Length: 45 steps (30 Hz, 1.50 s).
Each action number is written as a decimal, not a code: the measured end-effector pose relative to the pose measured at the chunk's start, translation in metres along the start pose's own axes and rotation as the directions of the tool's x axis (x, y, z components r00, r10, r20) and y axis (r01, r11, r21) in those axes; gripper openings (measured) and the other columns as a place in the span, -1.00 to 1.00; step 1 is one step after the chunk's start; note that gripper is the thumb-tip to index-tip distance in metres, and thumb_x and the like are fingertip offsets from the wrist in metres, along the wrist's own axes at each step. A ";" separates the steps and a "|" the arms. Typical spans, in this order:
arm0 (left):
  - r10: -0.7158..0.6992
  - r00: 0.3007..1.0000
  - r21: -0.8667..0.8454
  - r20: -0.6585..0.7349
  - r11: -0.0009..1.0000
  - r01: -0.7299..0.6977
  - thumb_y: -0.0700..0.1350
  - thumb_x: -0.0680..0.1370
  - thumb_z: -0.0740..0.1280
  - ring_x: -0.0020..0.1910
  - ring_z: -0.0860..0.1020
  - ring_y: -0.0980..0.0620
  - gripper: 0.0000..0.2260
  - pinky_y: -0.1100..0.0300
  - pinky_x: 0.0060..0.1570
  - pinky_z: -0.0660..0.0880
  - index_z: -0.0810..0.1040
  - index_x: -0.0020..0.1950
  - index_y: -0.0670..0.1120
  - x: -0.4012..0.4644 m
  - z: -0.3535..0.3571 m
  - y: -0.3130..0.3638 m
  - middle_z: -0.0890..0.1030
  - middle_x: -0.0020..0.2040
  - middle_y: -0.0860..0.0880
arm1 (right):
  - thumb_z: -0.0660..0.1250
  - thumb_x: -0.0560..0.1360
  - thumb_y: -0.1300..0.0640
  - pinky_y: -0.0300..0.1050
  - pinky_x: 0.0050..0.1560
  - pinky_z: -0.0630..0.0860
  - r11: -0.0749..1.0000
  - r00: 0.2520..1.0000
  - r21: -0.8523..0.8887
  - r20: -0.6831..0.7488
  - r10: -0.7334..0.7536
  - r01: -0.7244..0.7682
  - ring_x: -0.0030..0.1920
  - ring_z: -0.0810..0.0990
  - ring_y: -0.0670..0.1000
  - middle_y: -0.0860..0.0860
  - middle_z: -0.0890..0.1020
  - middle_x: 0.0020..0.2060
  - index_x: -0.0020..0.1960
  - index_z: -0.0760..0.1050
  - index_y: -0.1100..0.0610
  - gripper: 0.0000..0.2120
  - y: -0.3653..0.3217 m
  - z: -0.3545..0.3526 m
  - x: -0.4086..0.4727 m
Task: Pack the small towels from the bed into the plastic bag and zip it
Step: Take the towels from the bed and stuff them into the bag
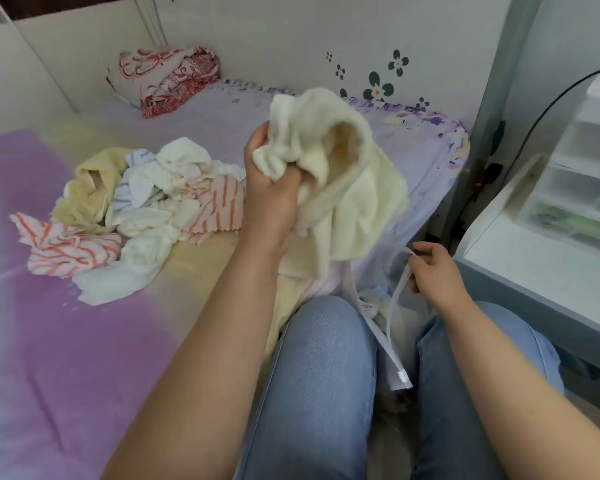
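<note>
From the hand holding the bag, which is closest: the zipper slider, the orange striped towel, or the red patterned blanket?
From the right hand, seen in the head view:
1. Zipper slider, just below it between the knees.
2. Orange striped towel, left on the bed.
3. Red patterned blanket, far back by the wall.

From where I watch, the bag (388, 308) sits wedged between my knees, its mouth held apart by the right hand (433, 271) on the zip strip, and the way down into it is partly blocked by the cream towel (354, 188) hanging from the left hand (271, 188) just above. To the left, the bed (66, 341) lies bare and flat in front of the towel pile (132, 216), so a hand can reach the pile from the near side over the sheet. To the right, room is tight: the desk (534, 289) edge stands close beside my right knee.
</note>
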<state>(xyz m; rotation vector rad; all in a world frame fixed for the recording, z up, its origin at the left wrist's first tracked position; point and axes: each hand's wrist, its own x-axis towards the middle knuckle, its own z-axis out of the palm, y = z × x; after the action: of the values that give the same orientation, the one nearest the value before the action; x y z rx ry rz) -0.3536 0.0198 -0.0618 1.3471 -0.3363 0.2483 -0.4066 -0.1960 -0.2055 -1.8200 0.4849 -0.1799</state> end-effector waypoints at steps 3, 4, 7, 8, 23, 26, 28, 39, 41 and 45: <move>-0.003 1.000 -0.325 -0.028 0.946 -0.006 -0.35 0.52 0.29 0.09 0.53 -0.14 -0.67 -0.10 0.13 0.50 0.40 0.28 -0.33 0.009 0.029 -0.011 0.55 0.12 -0.26 | 0.16 0.60 0.21 -0.16 -0.35 0.47 0.997 0.999 0.067 -0.032 0.034 -0.032 -0.38 0.47 0.01 0.08 0.52 -0.29 0.19 0.45 0.20 -0.79 -0.002 -0.009 -0.002; -0.059 0.998 -0.368 -0.033 0.929 0.043 -0.35 0.50 0.30 0.06 0.53 -0.13 -0.70 -0.13 0.10 0.50 0.44 0.22 -0.33 0.003 0.038 -0.023 0.55 0.08 -0.26 | 0.18 0.59 0.22 -0.20 -0.41 0.44 0.995 0.999 0.097 -0.035 0.038 -0.034 -0.40 0.44 0.00 0.08 0.51 -0.32 0.12 0.48 0.22 -0.83 -0.003 -0.013 -0.002; -0.277 0.956 -0.111 -0.095 0.958 0.266 -0.19 0.38 0.39 -0.13 0.55 -0.04 -0.71 -0.03 -0.09 0.55 0.47 0.06 -0.22 -0.031 0.055 -0.078 0.58 -0.08 -0.15 | 0.18 0.55 0.31 -0.30 -0.51 0.38 0.992 0.996 0.118 -0.067 0.056 -0.048 -0.44 0.38 -0.01 0.08 0.47 -0.40 -0.19 0.46 0.21 -0.83 -0.004 -0.024 -0.003; -0.274 0.958 0.150 -0.081 0.947 0.284 -0.13 0.36 0.39 -0.14 0.56 -0.02 -0.70 -0.02 -0.08 0.57 0.45 0.03 -0.16 -0.041 0.054 -0.095 0.58 -0.07 -0.10 | 0.17 0.54 0.31 -0.25 -0.46 0.41 0.986 0.994 0.156 -0.086 0.069 -0.055 -0.42 0.40 0.00 0.09 0.48 -0.39 -0.22 0.44 0.19 -0.82 -0.004 -0.026 -0.002; -0.645 0.583 0.654 0.495 -0.166 -0.738 -0.17 0.52 0.21 0.25 0.41 -0.10 -0.68 0.02 0.20 0.28 0.47 0.27 -0.01 -0.065 0.066 -0.120 0.49 0.25 -0.06 | 0.14 0.57 0.29 -0.22 -0.36 0.49 0.948 0.977 0.305 -0.156 0.148 -0.095 -0.41 0.46 -0.03 0.07 0.51 -0.35 0.20 0.49 0.20 -0.74 0.004 -0.039 0.003; -0.757 0.476 0.554 0.448 -0.183 -0.812 -0.16 0.52 0.22 0.29 0.33 -0.09 -0.64 0.05 0.24 0.22 0.49 0.30 0.03 -0.068 0.070 -0.143 0.51 0.26 -0.04 | 0.13 0.58 0.31 -0.21 -0.36 0.50 0.969 0.986 0.238 -0.129 0.106 -0.073 -0.42 0.47 -0.03 0.08 0.53 -0.34 0.23 0.47 0.23 -0.73 0.005 -0.038 0.004; -0.803 0.425 0.567 0.418 -0.135 -0.813 -0.12 0.54 0.21 0.35 0.27 -0.10 -0.59 0.04 0.31 0.18 0.42 0.38 0.13 -0.065 0.065 -0.155 0.45 0.35 -0.02 | 0.11 0.60 0.28 -0.19 -0.33 0.54 0.976 0.988 0.209 -0.126 0.085 -0.057 -0.40 0.48 -0.03 0.08 0.53 -0.32 0.23 0.45 0.21 -0.75 0.005 -0.038 0.003; -0.771 0.613 0.602 0.170 0.574 0.555 -0.07 0.36 0.56 0.21 0.50 -0.01 -0.35 0.08 -0.01 0.49 0.34 0.37 -0.03 -0.040 0.047 -0.161 0.52 0.25 0.02 | 0.25 0.52 0.11 -0.04 -0.11 0.43 0.856 0.976 -0.511 -0.215 -0.037 -0.080 -0.02 0.49 0.10 0.00 0.46 -0.02 0.11 0.46 0.04 -0.82 0.011 -0.058 0.024; -0.827 0.520 0.640 0.212 0.520 0.566 -0.09 0.41 0.52 0.15 0.53 0.00 -0.55 0.05 0.07 0.48 0.47 0.25 -0.03 -0.039 0.046 -0.163 0.59 0.17 0.03 | 0.34 0.48 0.08 -0.01 -0.08 0.48 0.717 0.995 -0.697 -0.071 -0.076 0.006 0.08 0.47 0.12 0.04 0.39 0.14 0.11 0.47 0.03 -0.79 0.012 -0.060 0.031; -0.812 0.484 0.639 0.326 0.566 0.521 -0.11 0.37 0.54 0.11 0.59 0.02 -0.56 0.07 0.14 0.52 0.54 0.22 -0.07 -0.040 0.045 -0.164 0.64 0.13 0.01 | 0.27 0.54 -0.05 -0.08 -0.22 0.39 0.531 0.999 -0.847 0.019 -0.035 0.035 -0.11 0.51 0.07 0.04 0.53 -0.05 -0.06 0.50 0.08 -0.80 -0.001 -0.059 0.041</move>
<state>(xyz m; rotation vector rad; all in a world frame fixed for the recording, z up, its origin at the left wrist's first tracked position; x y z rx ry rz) -0.3356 -0.0579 -0.2171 1.9227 -0.2164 -0.8954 -0.3913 -0.2646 -0.1917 -2.8131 0.5910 0.0621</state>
